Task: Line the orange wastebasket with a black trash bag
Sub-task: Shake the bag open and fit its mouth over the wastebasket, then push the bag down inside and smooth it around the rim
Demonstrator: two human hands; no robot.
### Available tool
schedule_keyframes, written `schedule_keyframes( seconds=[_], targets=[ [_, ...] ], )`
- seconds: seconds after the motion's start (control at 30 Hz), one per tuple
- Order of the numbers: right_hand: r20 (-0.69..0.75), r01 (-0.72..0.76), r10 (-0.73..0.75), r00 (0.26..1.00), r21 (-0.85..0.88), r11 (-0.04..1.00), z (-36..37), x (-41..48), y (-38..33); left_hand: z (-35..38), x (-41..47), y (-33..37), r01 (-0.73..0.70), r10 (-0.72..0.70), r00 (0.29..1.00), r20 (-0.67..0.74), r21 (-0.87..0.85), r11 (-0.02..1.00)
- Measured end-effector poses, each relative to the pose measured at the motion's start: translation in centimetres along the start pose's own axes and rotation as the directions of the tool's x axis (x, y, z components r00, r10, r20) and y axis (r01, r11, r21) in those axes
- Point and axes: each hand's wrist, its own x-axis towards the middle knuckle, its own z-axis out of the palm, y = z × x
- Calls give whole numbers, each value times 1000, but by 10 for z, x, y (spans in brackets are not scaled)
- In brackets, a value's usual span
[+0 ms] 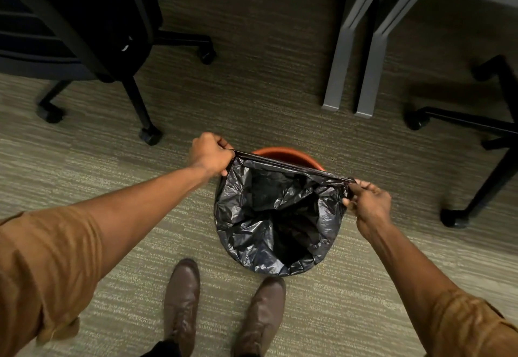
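An orange wastebasket stands on the carpet just in front of my feet; only its far rim shows. A crinkled black trash bag hangs down inside it and drapes over the near rim. The bag's far edge is pulled into a taut band across the opening. My left hand is clenched on the left end of that band. My right hand pinches the right end with its fingers.
A black office chair on castors stands at the upper left, one castor close to my left hand. Grey desk legs rise behind the basket. Another chair base spreads at the right. My brown shoes are near the basket.
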Motion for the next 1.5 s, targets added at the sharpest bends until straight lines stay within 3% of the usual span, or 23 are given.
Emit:
schedule_keyframes(
  seconds=[0.13, 0.3, 0.4, 0.57, 0.73, 0.87, 1.03, 1.17, 1.23, 1.3, 1.37, 1.43, 1.5],
  targets=[
    [16, 31, -30, 999, -62, 998, 1, 6, 1, 5, 7, -2, -38, 38, 999, -13, 7, 999],
    [134, 153, -128, 983, -200, 968, 13, 9, -3, 9, 12, -1, -217, 217, 976, 10, 139, 966],
    [141, 221, -191, 971, -247, 943, 27, 14, -9, 12, 20, -1, -284, 280, 958, 53, 81, 955],
    [108, 208, -185, 977, -278, 938, 43, 26, -14, 16, 38, 1, -155, 141, 979, 150, 84, 984],
    [105, 136, -110, 988, -286, 949, 46, 30, -10, 18, 55, -12, 9, 5, 970, 241, -57, 998],
    [18, -69, 82, 996, -378, 923, 44, 34, 0, 23, 63, -31, 105, -120, 944, 308, 65, 992],
    [-9, -131, 144, 990, -473, 871, 34, 40, 14, 38, 55, -62, -5, -83, 937, 339, 250, 968],
    [-55, -74, 51, 997, -582, 810, 24, 37, 22, 38, 45, -66, -142, 30, 957, 288, 378, 915],
    [-92, 43, -128, 988, -625, 779, 21, 28, 20, 32, 39, -61, -127, 52, 976, 213, 356, 926],
    [-89, 251, -402, 911, -654, 714, 20, 13, 16, 23, 27, -51, -164, 143, 986, 85, 365, 916],
    [-6, 482, -647, 762, -662, 574, 21, -6, 10, 13, 13, -37, -308, 359, 932, -53, 406, 861],
    [190, 670, -792, 580, -665, 331, 27, -27, 4, 7, -7, -22, -544, 643, 765, -45, 491, 681],
    [427, 792, -818, 385, -608, 56, 37, -49, 2, 9, -31, -12, -740, 832, 542, 116, 535, 408]
  ],
)
